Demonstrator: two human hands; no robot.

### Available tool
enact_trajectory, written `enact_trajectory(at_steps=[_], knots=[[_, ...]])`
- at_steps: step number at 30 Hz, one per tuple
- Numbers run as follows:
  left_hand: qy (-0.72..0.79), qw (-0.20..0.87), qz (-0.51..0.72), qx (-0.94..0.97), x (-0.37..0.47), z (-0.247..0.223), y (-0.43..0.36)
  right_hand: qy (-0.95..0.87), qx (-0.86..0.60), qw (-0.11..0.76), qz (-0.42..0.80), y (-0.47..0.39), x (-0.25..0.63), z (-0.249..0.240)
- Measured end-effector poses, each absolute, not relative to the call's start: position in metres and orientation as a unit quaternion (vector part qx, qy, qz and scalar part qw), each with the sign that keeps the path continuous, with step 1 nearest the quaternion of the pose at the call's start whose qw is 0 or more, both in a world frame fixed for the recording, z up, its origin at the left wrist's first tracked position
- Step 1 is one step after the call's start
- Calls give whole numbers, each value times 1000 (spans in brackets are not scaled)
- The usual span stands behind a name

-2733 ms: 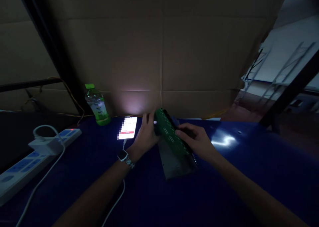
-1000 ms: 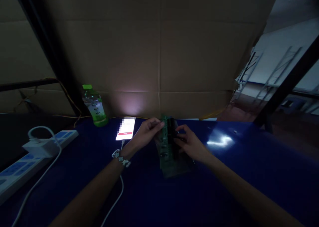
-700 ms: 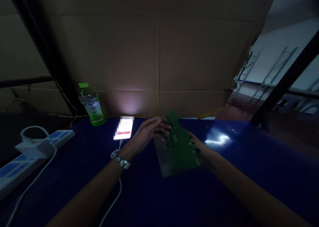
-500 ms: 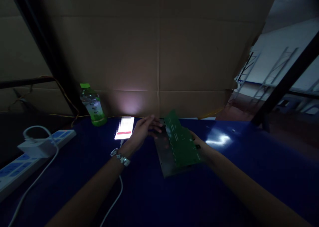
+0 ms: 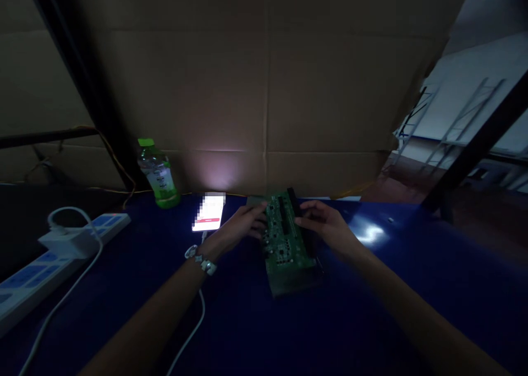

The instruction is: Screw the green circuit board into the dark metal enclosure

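Note:
A green circuit board [image 5: 284, 238] lies component side up over a dark flat plate [image 5: 289, 287], whose front part shows below it. Dark long connectors run along the board's right side. My left hand [image 5: 247, 221] is at the board's left edge, its fingertips touching that edge. On the other side my right hand [image 5: 322, 222] pinches the board's right edge between thumb and fingers. A lit phone [image 5: 209, 212] rests just left of my left hand, with a white cable plugged into its lower end.
A green-capped bottle [image 5: 160, 178] stands at the back left of the blue table [image 5: 239, 332]. A white power strip [image 5: 61, 260] with a plugged-in adapter lies at the far left. Cardboard [image 5: 264, 90] rises behind the table. A metal post is at the right.
The board has turned over, from its plain green side to its component side, and now lies over the plate. My left hand has come to its left edge; my right hand has changed its grip.

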State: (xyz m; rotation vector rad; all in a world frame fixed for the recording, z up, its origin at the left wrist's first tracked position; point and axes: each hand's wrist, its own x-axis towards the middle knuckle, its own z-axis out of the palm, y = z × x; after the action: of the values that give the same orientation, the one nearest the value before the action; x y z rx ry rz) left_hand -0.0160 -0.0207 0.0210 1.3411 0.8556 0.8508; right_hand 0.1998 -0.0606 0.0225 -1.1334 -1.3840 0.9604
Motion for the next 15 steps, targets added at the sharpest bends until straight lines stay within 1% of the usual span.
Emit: enact_trajectory(at_steps=[2, 5, 10, 15], knots=[[350, 639, 347, 591, -17, 22, -22, -584, -455, 549, 386, -60, 198, 21], [304, 669, 322, 597, -15, 20, -23, -608, -425, 556, 375, -65, 194, 22], [270, 694, 314, 590, -6, 15, -28, -670, -377, 532, 355, -75, 185, 24], [256, 686, 352, 583, -3, 10, -32, -690, -338, 510, 388, -83, 175, 19]])
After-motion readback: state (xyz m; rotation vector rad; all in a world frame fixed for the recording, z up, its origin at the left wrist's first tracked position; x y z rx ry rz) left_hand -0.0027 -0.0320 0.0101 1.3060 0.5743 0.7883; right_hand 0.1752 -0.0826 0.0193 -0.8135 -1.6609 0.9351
